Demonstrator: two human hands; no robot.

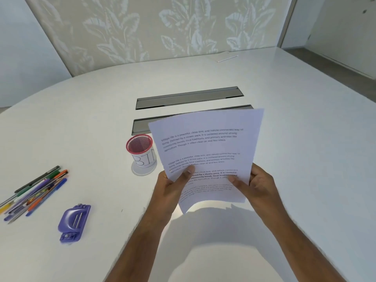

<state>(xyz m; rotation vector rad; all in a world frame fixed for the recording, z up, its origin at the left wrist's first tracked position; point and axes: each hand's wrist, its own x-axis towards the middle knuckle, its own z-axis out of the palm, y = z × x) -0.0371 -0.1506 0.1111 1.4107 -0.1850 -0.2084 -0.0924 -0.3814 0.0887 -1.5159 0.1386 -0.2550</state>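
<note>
A printed white sheet of paper [207,143] is held up above the white table [295,139], tilted toward me, with several paragraphs of text on it. My left hand [173,186] pinches its lower left edge, thumb on the front. My right hand [256,186] pinches its lower right edge, thumb across the text. A second sheet seems to lie behind the first at the bottom; I cannot tell for sure.
A red mesh cup [140,151] labelled "BIN" stands just left of the paper. A purple hole punch [74,221] and a pile of several pens [34,192] lie at the left. Two grey cable slots [189,97] cross the table's middle.
</note>
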